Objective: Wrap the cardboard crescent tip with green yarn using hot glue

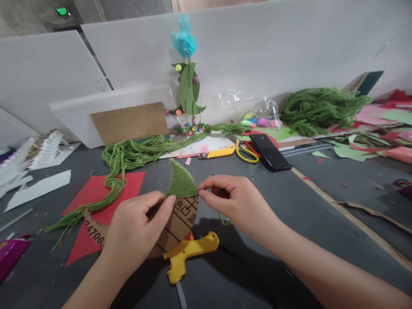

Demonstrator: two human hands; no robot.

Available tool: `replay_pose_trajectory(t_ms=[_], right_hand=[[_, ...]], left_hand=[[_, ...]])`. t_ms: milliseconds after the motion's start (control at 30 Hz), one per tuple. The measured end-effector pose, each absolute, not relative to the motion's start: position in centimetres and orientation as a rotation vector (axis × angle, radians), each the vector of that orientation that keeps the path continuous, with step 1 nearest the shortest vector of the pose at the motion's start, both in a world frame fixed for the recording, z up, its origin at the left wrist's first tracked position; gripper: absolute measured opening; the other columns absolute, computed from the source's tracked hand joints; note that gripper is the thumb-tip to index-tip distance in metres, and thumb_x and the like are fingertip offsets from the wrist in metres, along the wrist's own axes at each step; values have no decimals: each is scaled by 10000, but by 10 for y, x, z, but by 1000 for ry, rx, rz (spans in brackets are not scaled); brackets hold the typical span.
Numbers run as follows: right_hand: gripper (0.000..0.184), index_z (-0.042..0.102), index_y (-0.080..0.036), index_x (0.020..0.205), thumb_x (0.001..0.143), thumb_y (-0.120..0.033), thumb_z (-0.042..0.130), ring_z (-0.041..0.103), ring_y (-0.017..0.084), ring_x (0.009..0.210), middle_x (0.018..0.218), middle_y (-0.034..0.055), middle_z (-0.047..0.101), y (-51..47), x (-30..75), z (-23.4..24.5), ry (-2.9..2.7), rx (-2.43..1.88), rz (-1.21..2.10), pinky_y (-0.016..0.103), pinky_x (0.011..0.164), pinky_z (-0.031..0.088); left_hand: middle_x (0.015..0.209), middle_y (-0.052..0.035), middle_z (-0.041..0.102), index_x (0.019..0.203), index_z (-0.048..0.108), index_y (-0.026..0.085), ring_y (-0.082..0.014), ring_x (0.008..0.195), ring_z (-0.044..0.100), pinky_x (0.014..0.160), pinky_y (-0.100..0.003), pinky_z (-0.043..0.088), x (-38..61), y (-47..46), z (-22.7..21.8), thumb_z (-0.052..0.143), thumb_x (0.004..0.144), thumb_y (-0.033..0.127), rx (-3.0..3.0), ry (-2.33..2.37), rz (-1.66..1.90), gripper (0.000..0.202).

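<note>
My left hand pinches the left edge of a leaf-shaped cardboard piece with printed characters. Green yarn covers its pointed top in close rows. At the right edge of the wrapped part, my right hand has thumb and fingertips pressed together on the yarn strand. A loose bit of that strand hangs below the right hand, partly hidden. Under the cardboard lies a yellow glue gun with a glue stick poking out of its back end.
Green yarn skeins trail over red paper at left, near a curved cardboard scrap. Behind are a yellow cutter, scissors, a black phone and a decorated green crescent. Paper scraps lie right.
</note>
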State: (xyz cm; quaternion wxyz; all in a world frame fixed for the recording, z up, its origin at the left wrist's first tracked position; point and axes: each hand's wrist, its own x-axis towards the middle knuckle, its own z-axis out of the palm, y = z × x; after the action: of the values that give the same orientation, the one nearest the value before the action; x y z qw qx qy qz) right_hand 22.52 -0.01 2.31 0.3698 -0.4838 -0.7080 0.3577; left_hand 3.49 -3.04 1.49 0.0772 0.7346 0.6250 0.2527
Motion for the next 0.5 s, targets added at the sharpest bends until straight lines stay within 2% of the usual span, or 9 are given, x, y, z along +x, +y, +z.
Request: replay_pose_trajectory(t_ms=[233, 500], right_hand=[[103, 611, -159, 646, 724, -174, 546, 398, 79, 524, 565, -42, 500, 5, 224, 21, -1737, -1190, 1198, 206, 505, 313], [142, 674, -160, 741, 731, -280, 598, 446, 108, 607, 652, -7, 575, 8, 227, 19, -1715, -1161, 1360, 234, 574, 340]], left_hand=[[484, 57, 442, 562, 520, 181, -80, 467, 421, 463, -202, 305, 36, -30, 16, 425, 858, 464, 2170, 1870, 722, 421], [463, 64, 362, 511, 403, 177, -73, 455, 375, 449, -195, 272, 34, -29, 17, 456, 828, 459, 2120, 1896, 748, 428]])
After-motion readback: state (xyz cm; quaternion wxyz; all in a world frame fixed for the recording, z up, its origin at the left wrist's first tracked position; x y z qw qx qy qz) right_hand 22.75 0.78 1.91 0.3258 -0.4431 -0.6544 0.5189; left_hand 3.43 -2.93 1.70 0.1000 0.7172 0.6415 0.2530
